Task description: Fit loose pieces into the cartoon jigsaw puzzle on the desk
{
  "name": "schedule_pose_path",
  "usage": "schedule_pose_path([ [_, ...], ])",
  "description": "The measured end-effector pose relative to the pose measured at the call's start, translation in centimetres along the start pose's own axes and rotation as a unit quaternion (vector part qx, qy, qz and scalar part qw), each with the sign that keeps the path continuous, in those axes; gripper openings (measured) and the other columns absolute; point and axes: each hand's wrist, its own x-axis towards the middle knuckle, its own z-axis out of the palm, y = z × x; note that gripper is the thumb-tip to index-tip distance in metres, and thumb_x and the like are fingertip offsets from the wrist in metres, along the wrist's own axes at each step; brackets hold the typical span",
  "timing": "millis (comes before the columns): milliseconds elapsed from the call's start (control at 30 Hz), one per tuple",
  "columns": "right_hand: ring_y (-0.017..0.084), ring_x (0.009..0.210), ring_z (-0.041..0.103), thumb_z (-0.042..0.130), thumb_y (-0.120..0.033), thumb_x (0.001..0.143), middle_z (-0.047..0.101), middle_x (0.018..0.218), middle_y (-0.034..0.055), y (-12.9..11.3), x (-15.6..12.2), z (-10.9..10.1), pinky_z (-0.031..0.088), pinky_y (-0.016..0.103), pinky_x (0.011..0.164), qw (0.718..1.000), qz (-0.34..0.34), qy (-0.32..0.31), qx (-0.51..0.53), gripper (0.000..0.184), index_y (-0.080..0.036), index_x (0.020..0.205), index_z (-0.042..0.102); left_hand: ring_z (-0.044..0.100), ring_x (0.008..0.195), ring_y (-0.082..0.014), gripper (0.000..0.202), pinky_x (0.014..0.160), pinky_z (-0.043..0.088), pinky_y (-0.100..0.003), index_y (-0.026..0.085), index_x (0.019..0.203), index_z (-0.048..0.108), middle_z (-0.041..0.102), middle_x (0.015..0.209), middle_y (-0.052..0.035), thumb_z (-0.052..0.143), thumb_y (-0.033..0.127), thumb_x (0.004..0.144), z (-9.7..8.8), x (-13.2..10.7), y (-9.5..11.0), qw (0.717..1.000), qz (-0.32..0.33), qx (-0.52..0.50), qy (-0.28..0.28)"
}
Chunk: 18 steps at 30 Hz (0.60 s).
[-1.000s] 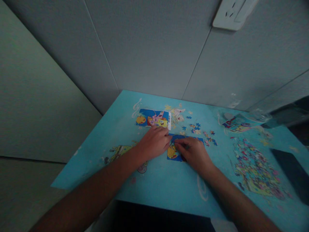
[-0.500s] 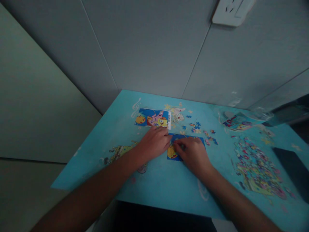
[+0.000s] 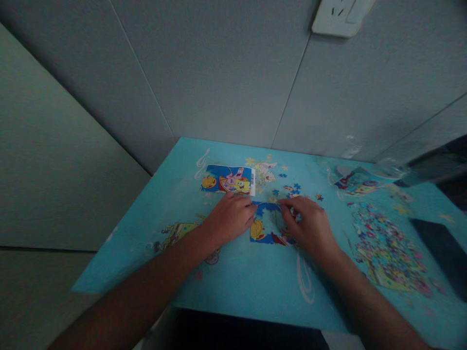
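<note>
A partly built blue cartoon jigsaw point(image 3: 268, 228) lies on the turquoise table point(image 3: 241, 277). My left hand point(image 3: 229, 218) rests on the puzzle's left edge, fingers curled and pressed against it. My right hand point(image 3: 310, 226) covers the puzzle's right side, fingertips pinched at its top edge near some loose pieces; what they pinch is too small to make out. A printed reference card point(image 3: 228, 180) with the same cartoon picture lies just beyond my left hand.
Loose puzzle pieces point(image 3: 292, 189) are scattered behind the puzzle. A large heap of pieces point(image 3: 386, 248) lies at the right, with a clear plastic bag point(image 3: 361, 182) beyond it. A dark flat object point(image 3: 443, 248) sits at the far right. Grey wall panels stand behind the table.
My right hand has slid right and toward the puzzle's top edge, uncovering more of the puzzle's middle. My left hand has stayed at the left edge.
</note>
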Motion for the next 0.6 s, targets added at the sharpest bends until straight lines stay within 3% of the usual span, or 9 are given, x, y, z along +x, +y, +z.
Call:
schedule_pose_path([
  [133,0.022,0.082,0.068,0.056,-0.021,0.092,0.075,0.094,0.0064,1.8,0.3,-0.5,0.050,0.035,0.081,0.999,0.023,0.030,-0.032,0.021,-0.018,0.103,0.074,0.062,0.092,-0.0224,0.018,0.079,0.041,-0.037,0.019,0.109,0.070,0.067,0.093,-0.0047,0.060,0.022,0.094,-0.2,0.0,-0.2,1.000,0.018,0.007,0.004],
  [267,0.024,0.089,0.070,0.055,-0.021,0.093,0.076,0.099,0.0069,2.1,0.2,-0.2,0.049,0.037,0.085,0.998,0.033,0.006,-0.044,0.023,-0.018,0.105,0.074,0.060,0.090,-0.0221,0.010,0.078,0.039,-0.037,0.020,0.096,0.071,0.065,0.089,-0.0031,0.061,0.022,0.093,-0.5,0.1,-0.3,0.999,0.035,0.009,0.004],
  [367,0.024,0.089,0.070,0.054,-0.022,0.094,0.076,0.100,0.0068,1.9,0.1,0.1,0.049,0.036,0.084,0.999,0.036,-0.009,-0.039,0.023,-0.019,0.105,0.073,0.059,0.086,-0.0211,0.015,0.077,0.038,-0.037,0.020,0.085,0.070,0.063,0.084,-0.0027,0.059,0.024,0.095,-0.6,0.1,-0.2,0.999,0.048,0.003,0.008],
  [600,0.021,0.079,0.067,0.054,-0.022,0.095,0.076,0.093,0.0067,1.2,-0.1,0.6,0.046,0.035,0.079,0.999,0.033,-0.019,-0.027,0.021,-0.020,0.104,0.073,0.061,0.089,-0.0231,0.029,0.081,0.040,-0.039,0.018,0.106,0.070,0.067,0.088,-0.0052,0.059,0.043,0.095,-0.5,-0.3,0.3,0.998,0.053,-0.030,0.001],
])
